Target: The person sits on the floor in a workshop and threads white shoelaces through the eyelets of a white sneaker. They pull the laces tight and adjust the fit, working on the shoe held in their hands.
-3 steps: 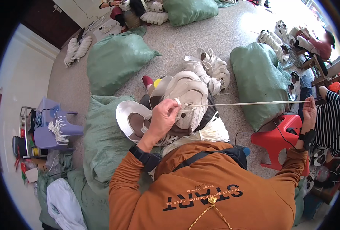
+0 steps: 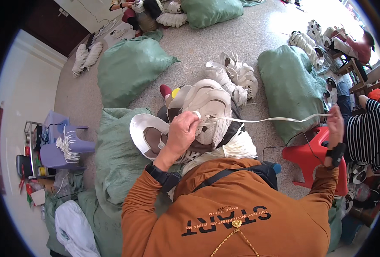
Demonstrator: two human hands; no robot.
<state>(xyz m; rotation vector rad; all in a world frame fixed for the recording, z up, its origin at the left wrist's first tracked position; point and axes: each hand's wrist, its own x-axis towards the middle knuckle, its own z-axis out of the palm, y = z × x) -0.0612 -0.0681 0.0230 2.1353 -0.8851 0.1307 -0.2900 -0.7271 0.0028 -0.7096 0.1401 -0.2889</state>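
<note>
A pale shoe upper (image 2: 211,100) with mesh and lace holes lies over my lap. My left hand (image 2: 182,130) is closed in a pinch at its lacing edge, with a bit of white showing at the fingertips. From the upper a white shoelace (image 2: 275,120) runs out to the right, hanging in a slack curve. Its far end is in my right hand (image 2: 336,127), whose fingers are closed and slightly blurred. Beside my left hand rests another white upper (image 2: 149,136). A bundle of white laces (image 2: 240,147) lies against my waist.
Green sacks (image 2: 132,68) stand ahead, with another sack (image 2: 288,90) to the right. More uppers (image 2: 230,79) sit on the floor. A red stool (image 2: 310,156) is under my right arm; a purple chair (image 2: 63,147) with laces stands left. Other people work at the far edge and right.
My right hand has come slightly inward and down toward me. The lace was stretched straight and now sags. My left hand has stayed at the upper.
</note>
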